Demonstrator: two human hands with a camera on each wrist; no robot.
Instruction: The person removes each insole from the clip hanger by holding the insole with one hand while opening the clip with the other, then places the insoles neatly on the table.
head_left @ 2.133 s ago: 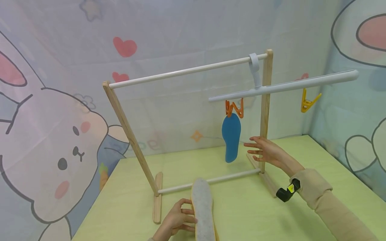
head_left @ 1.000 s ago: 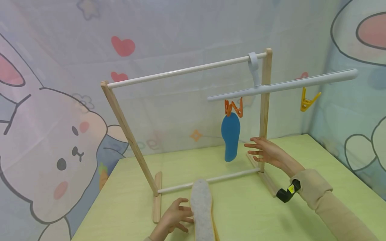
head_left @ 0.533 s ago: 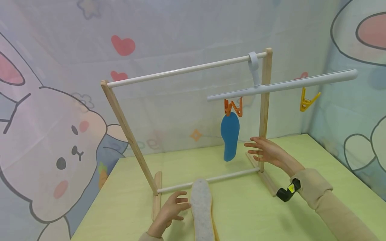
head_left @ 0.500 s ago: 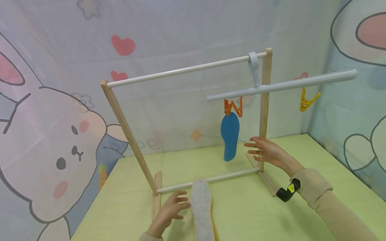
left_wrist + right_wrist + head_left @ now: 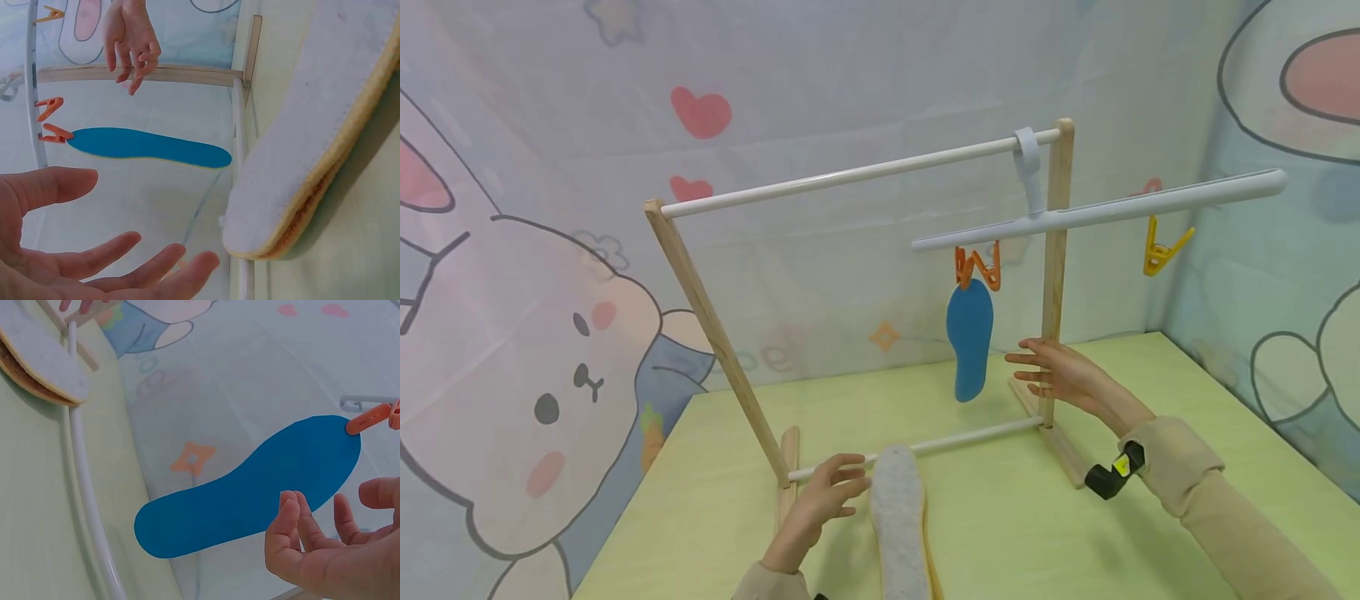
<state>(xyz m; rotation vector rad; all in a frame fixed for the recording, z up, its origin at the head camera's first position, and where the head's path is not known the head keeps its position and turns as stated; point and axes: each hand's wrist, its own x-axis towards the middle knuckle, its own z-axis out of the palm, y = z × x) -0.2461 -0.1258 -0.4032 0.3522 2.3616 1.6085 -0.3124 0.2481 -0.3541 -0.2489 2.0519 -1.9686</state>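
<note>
Grey felt insole flat on green table, yellow-brown underside showing at edge, toe end just touching lower white rail of wooden rack. L hand just beside its left edge, fingers spread & relaxed, nothing gripped; cannot tell if touching. R hand up near rack's right post, fingers straight & apart, holding nothing, close to blue insole w/o contact. Blue insole hanging heel-down from orange clip on white hanger bar; second clip, yellow, empty at far end. Hanger hooked over top white rod. Black band at R sleeve cuff.
</note>
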